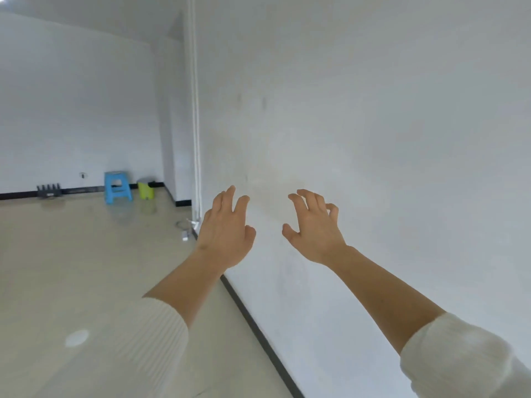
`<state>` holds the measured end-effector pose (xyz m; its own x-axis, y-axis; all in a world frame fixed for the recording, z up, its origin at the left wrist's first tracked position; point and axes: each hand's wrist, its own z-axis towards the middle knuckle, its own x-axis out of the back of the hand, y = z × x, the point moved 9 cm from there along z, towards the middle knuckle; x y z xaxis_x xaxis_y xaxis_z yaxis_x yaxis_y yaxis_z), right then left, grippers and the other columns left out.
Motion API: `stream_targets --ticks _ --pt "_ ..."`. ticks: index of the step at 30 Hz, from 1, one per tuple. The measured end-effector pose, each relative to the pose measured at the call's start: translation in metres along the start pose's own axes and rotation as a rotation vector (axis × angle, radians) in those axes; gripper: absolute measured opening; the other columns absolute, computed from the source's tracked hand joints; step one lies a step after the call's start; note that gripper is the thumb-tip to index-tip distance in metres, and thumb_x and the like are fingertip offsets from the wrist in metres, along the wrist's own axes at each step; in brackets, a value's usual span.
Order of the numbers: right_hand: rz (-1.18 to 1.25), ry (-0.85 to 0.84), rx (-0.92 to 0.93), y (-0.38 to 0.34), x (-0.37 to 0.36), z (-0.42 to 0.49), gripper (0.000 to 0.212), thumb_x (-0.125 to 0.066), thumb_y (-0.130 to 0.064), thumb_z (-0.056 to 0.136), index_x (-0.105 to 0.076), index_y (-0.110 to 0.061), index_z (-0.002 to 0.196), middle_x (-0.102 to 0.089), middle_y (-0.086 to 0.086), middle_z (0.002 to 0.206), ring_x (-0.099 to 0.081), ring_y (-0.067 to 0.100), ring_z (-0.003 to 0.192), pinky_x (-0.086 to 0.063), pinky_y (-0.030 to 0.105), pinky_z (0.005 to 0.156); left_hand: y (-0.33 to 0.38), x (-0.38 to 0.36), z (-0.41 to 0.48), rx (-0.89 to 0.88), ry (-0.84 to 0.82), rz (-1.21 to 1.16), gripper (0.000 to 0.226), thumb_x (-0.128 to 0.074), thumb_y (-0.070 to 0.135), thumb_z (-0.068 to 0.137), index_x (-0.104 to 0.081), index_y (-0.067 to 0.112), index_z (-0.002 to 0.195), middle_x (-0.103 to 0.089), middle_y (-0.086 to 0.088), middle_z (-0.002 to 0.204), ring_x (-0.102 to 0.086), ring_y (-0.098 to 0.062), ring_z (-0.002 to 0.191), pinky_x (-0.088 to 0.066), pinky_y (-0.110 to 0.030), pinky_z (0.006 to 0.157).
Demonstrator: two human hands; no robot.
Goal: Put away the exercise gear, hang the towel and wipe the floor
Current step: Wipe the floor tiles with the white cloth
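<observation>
Both of my hands are raised in front of a white wall [373,139]. My left hand [227,231] hangs in the air with fingers spread and loosely bent, holding nothing. My right hand [313,225] is beside it, about a hand's width to the right, fingers also spread and slightly curled, empty. Neither hand touches the wall as far as I can tell. No towel, exercise gear or cloth is in view. The glossy beige floor [86,268] stretches to the left.
A blue plastic stool [117,186] and a yellow-green bin [146,188] stand by the far wall. A dark rack [48,191] sits by the black baseboard. A white pipe [196,124] runs down the wall corner, with a white plug and cable [186,229] below.
</observation>
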<state>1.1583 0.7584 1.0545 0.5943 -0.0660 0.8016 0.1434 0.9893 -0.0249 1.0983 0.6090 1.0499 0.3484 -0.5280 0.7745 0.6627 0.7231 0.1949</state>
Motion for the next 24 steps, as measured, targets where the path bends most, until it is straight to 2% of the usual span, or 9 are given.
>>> stream_targets --ticks 5,10,15,18,24 --pt "0.014 -0.036 0.164 -0.098 -0.102 0.096 0.059 -0.050 -0.041 0.089 -0.035 -0.018 0.142 -0.027 0.004 0.152 -0.025 0.021 0.137 -0.020 0.046 0.107 -0.152 -0.013 0.034 0.163 0.002 0.057 0.061 -0.050 0.026 0.089 -0.025 0.018 0.145 -0.012 -0.009 0.156 -0.011 -0.025 0.142 -0.029 -0.039 0.110" --pt "0.122 -0.090 0.194 -0.172 -0.197 0.198 0.059 -0.048 -0.042 0.091 -0.032 -0.020 0.143 -0.023 0.004 0.153 -0.022 0.020 0.138 -0.017 0.045 0.108 -0.291 -0.023 0.088 0.272 -0.055 0.183 0.062 -0.048 0.026 0.090 -0.023 0.019 0.146 -0.011 -0.009 0.156 -0.009 -0.026 0.143 -0.023 -0.039 0.113" --pt "0.167 -0.182 0.228 -0.247 -0.276 0.291 0.056 -0.048 -0.042 0.091 -0.031 -0.021 0.141 -0.020 0.002 0.152 -0.019 0.020 0.139 -0.016 0.045 0.109 -0.415 -0.022 0.135 0.378 -0.055 0.263 0.061 -0.048 0.027 0.090 -0.023 0.017 0.145 -0.011 -0.011 0.156 -0.008 -0.027 0.143 -0.028 -0.042 0.113" --pt "0.194 -0.191 0.269 -0.294 -0.319 0.342 0.059 -0.047 -0.043 0.091 -0.029 -0.020 0.142 -0.023 0.002 0.150 -0.022 0.020 0.137 -0.016 0.045 0.109 -0.482 -0.030 0.163 0.416 -0.046 0.278 0.061 -0.047 0.028 0.089 -0.024 0.018 0.144 -0.009 -0.009 0.157 -0.007 -0.026 0.144 -0.029 -0.043 0.111" --pt "0.256 -0.237 0.307 -0.393 -0.428 0.456 0.069 -0.049 -0.043 0.089 -0.021 -0.021 0.148 -0.015 0.002 0.155 -0.015 0.021 0.142 -0.016 0.048 0.112 -0.643 -0.052 0.225 0.470 -0.027 0.323 0.062 -0.047 0.030 0.089 -0.023 0.019 0.146 -0.010 -0.010 0.156 -0.009 -0.027 0.143 -0.031 -0.043 0.109"
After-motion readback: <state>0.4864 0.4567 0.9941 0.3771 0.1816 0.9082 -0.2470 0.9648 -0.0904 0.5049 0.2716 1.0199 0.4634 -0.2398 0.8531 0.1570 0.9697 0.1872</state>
